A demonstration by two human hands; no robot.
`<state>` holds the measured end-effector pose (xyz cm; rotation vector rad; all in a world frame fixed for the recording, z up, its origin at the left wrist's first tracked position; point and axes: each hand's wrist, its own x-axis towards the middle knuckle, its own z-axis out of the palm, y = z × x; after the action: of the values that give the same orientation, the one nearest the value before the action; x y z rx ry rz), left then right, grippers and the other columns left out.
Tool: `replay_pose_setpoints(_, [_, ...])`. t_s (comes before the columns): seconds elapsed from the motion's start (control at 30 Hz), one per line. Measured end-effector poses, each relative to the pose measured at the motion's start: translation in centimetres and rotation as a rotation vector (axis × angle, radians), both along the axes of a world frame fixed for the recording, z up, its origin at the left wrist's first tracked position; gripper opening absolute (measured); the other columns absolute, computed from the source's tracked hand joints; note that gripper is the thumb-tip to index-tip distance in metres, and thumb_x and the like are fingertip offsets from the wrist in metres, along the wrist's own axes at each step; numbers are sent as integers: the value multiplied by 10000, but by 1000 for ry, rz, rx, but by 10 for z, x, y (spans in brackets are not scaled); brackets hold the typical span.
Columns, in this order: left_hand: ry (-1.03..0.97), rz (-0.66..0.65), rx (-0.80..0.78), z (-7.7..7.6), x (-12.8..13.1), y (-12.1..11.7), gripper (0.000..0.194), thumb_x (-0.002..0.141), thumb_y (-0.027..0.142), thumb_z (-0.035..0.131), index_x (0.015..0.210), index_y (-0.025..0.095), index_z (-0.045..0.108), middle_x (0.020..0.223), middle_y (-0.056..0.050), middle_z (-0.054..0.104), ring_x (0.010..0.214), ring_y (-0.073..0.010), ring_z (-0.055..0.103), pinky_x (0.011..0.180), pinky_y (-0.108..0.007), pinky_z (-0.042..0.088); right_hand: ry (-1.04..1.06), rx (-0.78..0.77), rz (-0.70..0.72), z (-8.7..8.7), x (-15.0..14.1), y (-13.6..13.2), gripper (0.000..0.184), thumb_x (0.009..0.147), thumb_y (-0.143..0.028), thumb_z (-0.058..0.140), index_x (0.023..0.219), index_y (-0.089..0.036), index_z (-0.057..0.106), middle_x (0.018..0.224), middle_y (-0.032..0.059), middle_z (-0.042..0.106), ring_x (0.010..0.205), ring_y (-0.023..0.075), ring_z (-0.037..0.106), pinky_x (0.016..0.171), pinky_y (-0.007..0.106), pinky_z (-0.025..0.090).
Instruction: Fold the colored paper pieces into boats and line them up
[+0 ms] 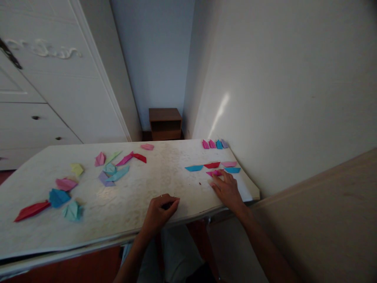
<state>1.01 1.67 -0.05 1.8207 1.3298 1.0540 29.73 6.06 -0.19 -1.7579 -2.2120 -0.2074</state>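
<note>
My right hand [226,189] lies flat on the white table [165,184] near its right end, fingertips touching a pink folded paper boat [214,173]. Around that boat lie a blue one [194,168], a red one [212,165], a light pink one [229,164] and another blue one [233,170]. My left hand [160,214] rests near the front edge with its fingers curled in; whether it holds anything is hidden.
Several small upright paper pieces [215,144] stand in a row against the right wall. Many loose coloured folded papers [113,171] are scattered over the table's left half. A white wardrobe [59,90] stands at the left, a brown nightstand [165,124] behind the table.
</note>
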Motion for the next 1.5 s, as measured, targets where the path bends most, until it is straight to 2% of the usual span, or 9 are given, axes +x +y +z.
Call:
replay_pose_setpoints(0.4, [-5,30,-20,7,1,-1,275,844,356,572,746,155,733,669,-44,669,591,-128,596,548,-217,412,19,-28,-9,-12,0,6,456,940,-394,440,1285,-128,574,1354,181,478,1275,303,407,1007,461,399])
replay_pose_setpoints(0.53, [-19,34,-23,6,0,-1,272,847,359,572,754,157,730,673,-40,669,594,-127,597,552,-217,414,42,-16,21,-12,0,7,452,944,-390,422,1291,-138,566,1362,173,476,1281,289,414,1014,456,405])
replay_pose_setpoints(0.7, [-36,35,-36,4,-1,0,276,854,365,564,771,159,730,702,-46,680,618,-133,609,574,-221,432,72,-1,31,-11,-2,7,478,940,-387,420,1288,-95,568,1356,207,473,1275,296,428,1035,450,399])
replay_pose_setpoints(0.93, [-87,60,-74,9,-2,1,295,839,394,576,746,156,723,678,-46,673,606,-134,593,549,-209,433,157,-24,17,-12,-1,8,483,911,-379,461,1306,-120,561,1391,173,458,1312,306,396,1071,475,369])
replay_pose_setpoints(1.1, [-164,72,-110,12,-2,1,289,818,397,597,742,150,725,652,-44,656,571,-122,559,512,-197,414,180,-55,3,-7,-1,3,518,908,-405,468,1318,-98,547,1398,173,452,1330,309,379,1089,472,353])
replay_pose_setpoints(1.23, [-214,69,-168,11,-2,1,327,812,436,595,744,142,719,612,-35,625,514,-104,510,464,-189,386,217,-33,18,1,-8,-4,509,911,-408,463,1300,-95,563,1389,190,453,1300,304,416,1085,452,360])
replay_pose_setpoints(1.33, [-233,67,-201,9,-2,1,350,814,457,588,764,135,718,607,-33,607,502,-98,490,446,-185,372,211,7,30,4,-14,-3,475,909,-385,470,1300,-131,561,1387,165,460,1295,289,421,1075,449,372])
replay_pose_setpoints(1.4, [-252,68,-211,8,-2,1,357,813,462,588,771,131,716,600,-30,593,493,-93,479,441,-183,367,178,24,19,1,-15,1,458,898,-362,485,1292,-144,563,1393,149,455,1302,288,407,1076,453,370])
replay_pose_setpoints(1.5, [-276,66,-219,8,-2,0,359,807,466,595,771,129,713,597,-26,581,499,-92,482,440,-180,367,127,17,-21,-8,-14,9,477,879,-367,512,1274,-106,573,1391,171,446,1323,318,369,1091,470,343])
